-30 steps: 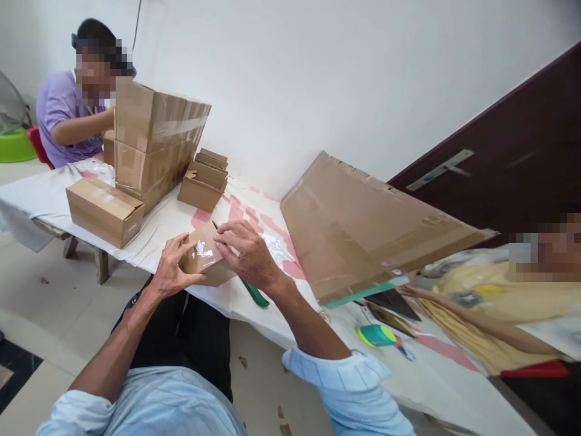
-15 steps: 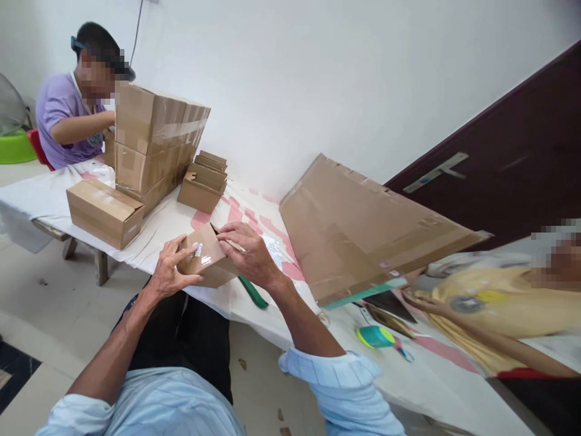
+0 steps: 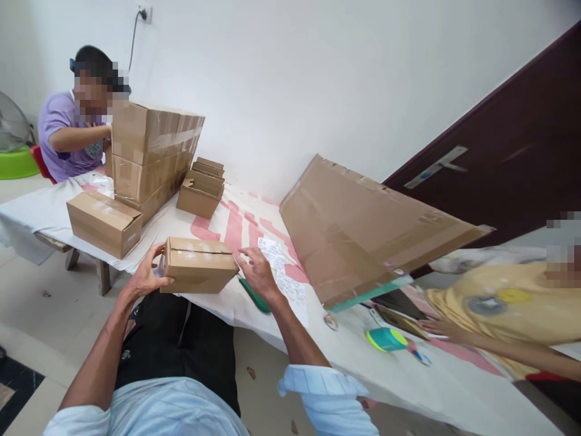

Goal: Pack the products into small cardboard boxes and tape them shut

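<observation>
Centre left: box (image 3: 197, 272), matt cardboard. Upper left: stacked boxes (image 3: 129, 136), cardboard banded with glossy tape (image 3: 170, 140). Lower left: table leg (image 3: 103, 277), dull wood. Lower right: tablecloth (image 3: 431, 387), creased fabric. Upper right: door (image 3: 521, 151), faintly glossy; handle (image 3: 433, 168), smooth and metallic from where I stand.

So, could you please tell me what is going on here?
A person in a light blue shirt has a small cardboard box at the near edge of a cloth-covered table, its top flaps folded down. The left grip clasps the box's left end, while the right grip is at its right end. Taped cartons stand stacked to the left, near an open-topped carton. A co-worker in purple sits beyond the stack.
</observation>
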The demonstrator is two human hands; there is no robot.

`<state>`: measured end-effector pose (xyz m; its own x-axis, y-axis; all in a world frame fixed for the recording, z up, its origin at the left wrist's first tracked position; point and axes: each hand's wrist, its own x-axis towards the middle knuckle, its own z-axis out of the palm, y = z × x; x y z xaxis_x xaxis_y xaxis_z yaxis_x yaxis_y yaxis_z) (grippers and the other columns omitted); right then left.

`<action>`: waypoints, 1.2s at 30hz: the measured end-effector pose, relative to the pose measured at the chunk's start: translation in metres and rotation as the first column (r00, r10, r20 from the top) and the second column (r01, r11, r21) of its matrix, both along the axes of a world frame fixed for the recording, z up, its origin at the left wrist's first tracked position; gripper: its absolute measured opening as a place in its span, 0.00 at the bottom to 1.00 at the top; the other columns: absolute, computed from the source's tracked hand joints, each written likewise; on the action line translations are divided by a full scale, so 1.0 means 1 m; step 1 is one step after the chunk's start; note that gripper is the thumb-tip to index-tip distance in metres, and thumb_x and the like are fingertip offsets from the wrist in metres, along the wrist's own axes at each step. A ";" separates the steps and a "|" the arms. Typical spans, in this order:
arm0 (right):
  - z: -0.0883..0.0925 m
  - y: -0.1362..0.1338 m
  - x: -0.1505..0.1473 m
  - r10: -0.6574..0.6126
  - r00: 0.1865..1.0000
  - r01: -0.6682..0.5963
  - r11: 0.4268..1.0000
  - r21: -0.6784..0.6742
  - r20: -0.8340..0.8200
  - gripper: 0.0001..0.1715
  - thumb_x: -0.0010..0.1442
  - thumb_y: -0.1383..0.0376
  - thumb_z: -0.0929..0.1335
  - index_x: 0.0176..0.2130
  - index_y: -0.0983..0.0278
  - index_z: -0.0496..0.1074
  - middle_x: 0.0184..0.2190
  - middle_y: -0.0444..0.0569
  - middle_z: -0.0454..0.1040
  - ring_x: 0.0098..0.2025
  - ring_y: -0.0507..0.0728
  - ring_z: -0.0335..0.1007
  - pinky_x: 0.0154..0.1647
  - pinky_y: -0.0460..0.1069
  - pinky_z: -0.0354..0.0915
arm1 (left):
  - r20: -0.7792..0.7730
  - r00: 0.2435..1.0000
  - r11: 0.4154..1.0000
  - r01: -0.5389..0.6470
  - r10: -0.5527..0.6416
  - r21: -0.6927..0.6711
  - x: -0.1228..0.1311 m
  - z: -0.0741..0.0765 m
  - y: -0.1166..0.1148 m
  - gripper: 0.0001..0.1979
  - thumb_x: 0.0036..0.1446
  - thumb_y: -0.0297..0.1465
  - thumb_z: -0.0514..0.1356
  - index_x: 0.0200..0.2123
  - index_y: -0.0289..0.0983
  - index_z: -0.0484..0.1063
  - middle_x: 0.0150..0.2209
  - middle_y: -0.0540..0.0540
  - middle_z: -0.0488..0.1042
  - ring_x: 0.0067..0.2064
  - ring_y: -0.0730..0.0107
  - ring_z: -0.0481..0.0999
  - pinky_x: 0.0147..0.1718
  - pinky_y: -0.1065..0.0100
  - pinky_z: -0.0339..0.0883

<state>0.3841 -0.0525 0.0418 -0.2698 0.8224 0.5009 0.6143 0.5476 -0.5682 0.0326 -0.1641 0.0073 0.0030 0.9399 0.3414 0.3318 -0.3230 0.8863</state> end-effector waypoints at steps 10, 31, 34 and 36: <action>-0.035 -0.013 -0.017 -0.053 0.911 -0.083 0.948 -0.308 -0.409 0.39 0.64 0.37 0.67 0.56 0.65 0.79 0.53 0.61 0.83 0.49 0.66 0.82 0.46 0.60 0.80 | 0.027 0.999 0.999 0.045 -0.046 0.026 -0.009 0.019 0.020 0.38 0.44 0.39 0.78 0.56 0.42 0.66 0.68 0.35 0.68 0.71 0.40 0.69 0.56 0.50 0.75; 0.004 -0.087 -0.054 0.129 0.780 -0.187 0.982 -0.032 -0.612 0.14 0.69 0.59 0.68 0.50 0.59 0.79 0.50 0.51 0.81 0.51 0.59 0.79 0.51 0.54 0.75 | 0.445 0.895 0.992 0.076 -0.022 -0.103 -0.073 0.025 0.049 0.46 0.22 0.37 0.83 0.50 0.42 0.76 0.48 0.47 0.80 0.47 0.58 0.78 0.41 0.68 0.74; 0.003 -0.086 -0.058 0.150 0.774 -0.198 0.980 -0.010 -0.615 0.12 0.68 0.62 0.68 0.49 0.59 0.79 0.48 0.51 0.81 0.49 0.57 0.78 0.48 0.53 0.76 | 0.477 0.879 0.990 0.072 -0.004 -0.124 -0.081 0.017 0.049 0.43 0.26 0.37 0.81 0.52 0.43 0.76 0.50 0.46 0.80 0.46 0.58 0.79 0.41 0.66 0.75; 0.002 -0.085 -0.060 0.168 0.766 -0.210 0.978 0.006 -0.620 0.12 0.67 0.63 0.69 0.49 0.60 0.79 0.47 0.51 0.80 0.49 0.58 0.78 0.48 0.53 0.76 | 0.480 0.877 0.990 0.062 0.006 -0.126 -0.085 0.012 0.051 0.41 0.27 0.36 0.79 0.51 0.44 0.76 0.49 0.46 0.81 0.45 0.59 0.79 0.41 0.66 0.75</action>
